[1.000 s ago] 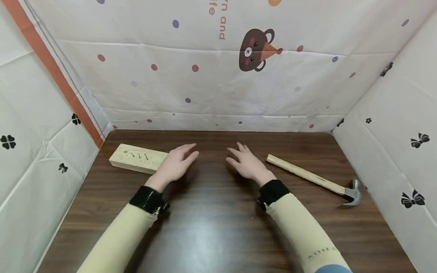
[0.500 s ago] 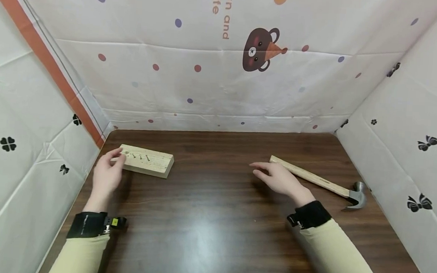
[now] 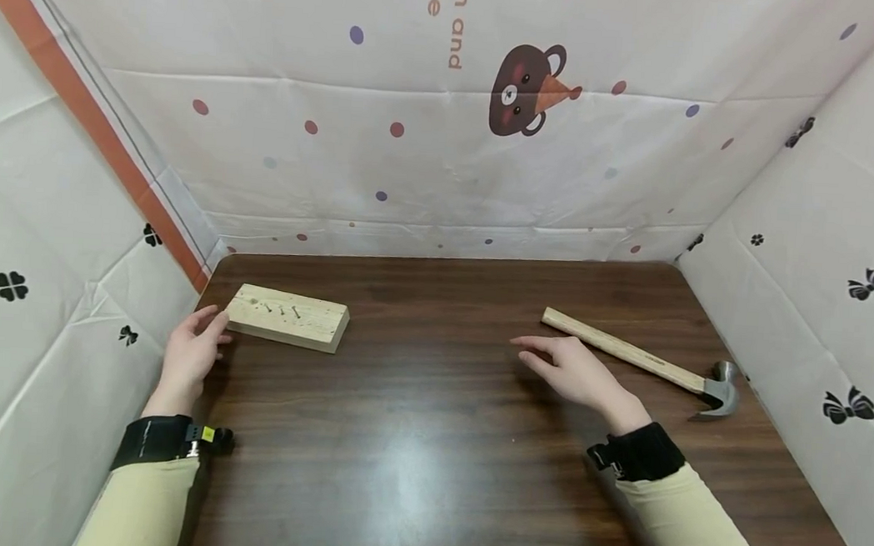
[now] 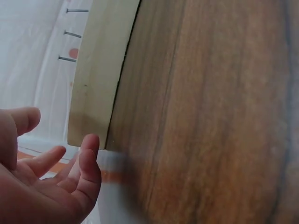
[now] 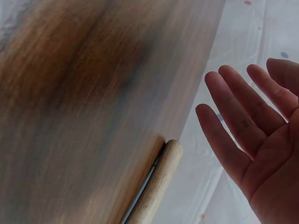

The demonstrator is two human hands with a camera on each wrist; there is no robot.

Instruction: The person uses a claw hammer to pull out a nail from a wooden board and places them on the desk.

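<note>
A pale wooden block (image 3: 291, 318) lies at the back left of the table, with three nails (image 3: 282, 311) standing part way out of its top. My left hand (image 3: 190, 356) is at the block's left end, fingers loosely bent and thumb apart; in the left wrist view the fingertips (image 4: 91, 142) are right at the block's end and the palm holds nothing. On the right lies a claw hammer (image 3: 627, 351), its wooden handle pointing left and its metal head to the right. My right hand (image 3: 581, 374) hovers just in front of the handle, fingers relaxed with nothing in them.
The dark wood-grain table (image 3: 412, 438) reaches back to a white printed cloth wall (image 3: 443, 173). Similar cloth walls stand along its left and right sides. Each wrist wears a black strap (image 3: 644, 453) with a small camera.
My left hand has moved left from the block's right end to its left end. My right hand has shifted right, closer to the hammer handle. Block and hammer stay in place.
</note>
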